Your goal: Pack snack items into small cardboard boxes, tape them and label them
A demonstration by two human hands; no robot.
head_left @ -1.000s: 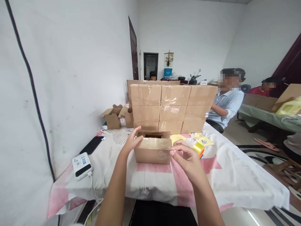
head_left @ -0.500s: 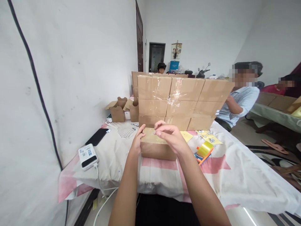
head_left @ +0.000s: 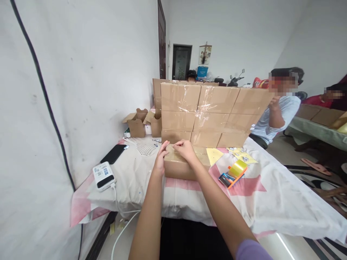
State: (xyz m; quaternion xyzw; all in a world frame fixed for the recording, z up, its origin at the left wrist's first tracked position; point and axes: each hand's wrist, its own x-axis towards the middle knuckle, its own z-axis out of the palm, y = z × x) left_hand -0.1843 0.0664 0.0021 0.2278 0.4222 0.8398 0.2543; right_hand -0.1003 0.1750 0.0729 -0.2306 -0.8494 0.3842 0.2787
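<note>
A small brown cardboard box [head_left: 179, 169] lies on the cloth-covered table [head_left: 271, 206] right in front of me, its top glossy with clear tape. My left hand [head_left: 161, 159] grips the box's left end, fingers on the top edge. My right hand [head_left: 185, 149] rests on the top near the left corner, fingers pinched together on the taped surface. A tape dispenser with a yellowish roll [head_left: 233, 172] lies on the table to the right of the box, apart from both hands.
A wall of taped cardboard boxes [head_left: 208, 115] stands just behind the small box. Open little boxes [head_left: 141, 124] sit at the back left. A power bank [head_left: 103, 176] with cable and a black phone [head_left: 114, 154] lie left. Yellow sheets [head_left: 238, 156] lie right. Other people sit at the right.
The open flaps of the small box have been closed flat. My right hand moved from the box's right front corner up onto its top, toward the left. The view shifted.
</note>
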